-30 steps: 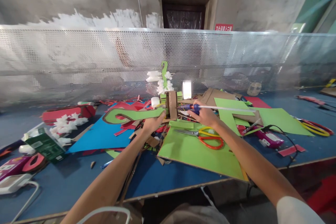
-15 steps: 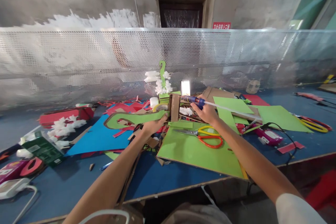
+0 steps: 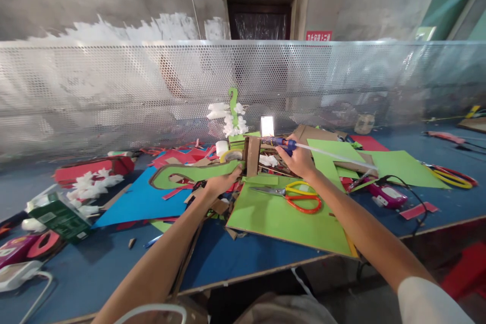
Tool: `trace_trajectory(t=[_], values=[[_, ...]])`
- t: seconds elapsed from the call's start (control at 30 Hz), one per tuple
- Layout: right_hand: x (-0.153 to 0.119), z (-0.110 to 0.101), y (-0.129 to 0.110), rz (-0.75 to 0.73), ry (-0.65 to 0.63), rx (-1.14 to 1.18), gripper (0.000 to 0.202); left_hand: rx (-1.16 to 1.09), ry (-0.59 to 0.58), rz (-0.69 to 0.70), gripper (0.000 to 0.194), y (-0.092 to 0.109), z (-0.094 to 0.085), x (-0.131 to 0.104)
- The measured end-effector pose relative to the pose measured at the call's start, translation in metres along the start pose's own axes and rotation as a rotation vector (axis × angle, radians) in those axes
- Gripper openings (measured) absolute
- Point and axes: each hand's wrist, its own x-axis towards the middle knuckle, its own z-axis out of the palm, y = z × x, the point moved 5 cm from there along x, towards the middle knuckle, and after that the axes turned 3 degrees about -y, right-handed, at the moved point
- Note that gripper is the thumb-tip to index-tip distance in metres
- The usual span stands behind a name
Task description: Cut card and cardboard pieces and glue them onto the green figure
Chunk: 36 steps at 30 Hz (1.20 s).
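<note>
In the head view, grips the straight end of a green cutout [image 3: 205, 171] in the fingers of the left hand [image 3: 224, 181], with the thumb on the upper face and the other fingertips mostly hidden below. Extends leftward from this grasp, curling into a hook over the edge of a blue sheet [image 3: 140, 205]. Meets a brown cardboard block [image 3: 253, 157] at the gripped end, just beside the left fingertips; impossible to say whether joined or merely touching. Holds a blue glue gun [image 3: 283, 143] in the fingers of the right hand [image 3: 300, 161], wrapped around the handle, with the nozzle pointing left. Ends right at the upper right edge of the block, too small there to make out any contact. Trails a translucent glue stick [image 3: 336, 156] from the rear, rightward across a green sheet [image 3: 326, 174]. Shows, nearer on the blue worktop [image 3: 243, 263], a green board [image 3: 281, 233] bearing scissors [image 3: 304, 196] with orange and yellow handles, near both hands but apart from the fingers. Shows also a yellow tape roll [image 3: 227, 154] partly hidden behind the cutout, and farther back a small upright green hook [image 3: 233, 106] among white tufts.
</note>
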Motion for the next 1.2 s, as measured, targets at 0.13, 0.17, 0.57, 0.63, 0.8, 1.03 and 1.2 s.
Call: trace_trajectory(t=[0.13,0.17,0.57,0.63,0.8,1.03,1.2], values=[[0.000,0.000,0.000,-0.003,0.002,-0.007,0.034,-0.004,-0.001,-0.018,0.042,0.001,-0.001,0.000],[-0.001,0.000,0.000,-0.006,0.001,-0.007,0.034,-0.003,-0.003,-0.025,0.041,0.001,-0.001,0.000],[-0.003,0.012,-0.017,-0.090,-0.288,0.059,0.033,0.030,0.085,-0.024,0.036,-0.001,-0.011,0.001],[-0.004,0.013,-0.019,-0.104,-0.327,0.078,0.034,0.036,0.097,-0.025,0.038,-0.001,-0.012,0.002],[-0.006,0.012,-0.015,-0.106,-0.291,0.151,0.031,0.061,0.078,-0.002,0.044,0.001,-0.010,0.002],[-0.002,0.002,-0.001,-0.033,-0.017,0.049,0.031,0.043,-0.034,0.053,0.054,0.008,0.000,0.000],[0.000,-0.001,0.002,-0.021,0.014,-0.031,0.035,0.070,-0.032,0.102,0.055,0.015,-0.001,-0.001]])
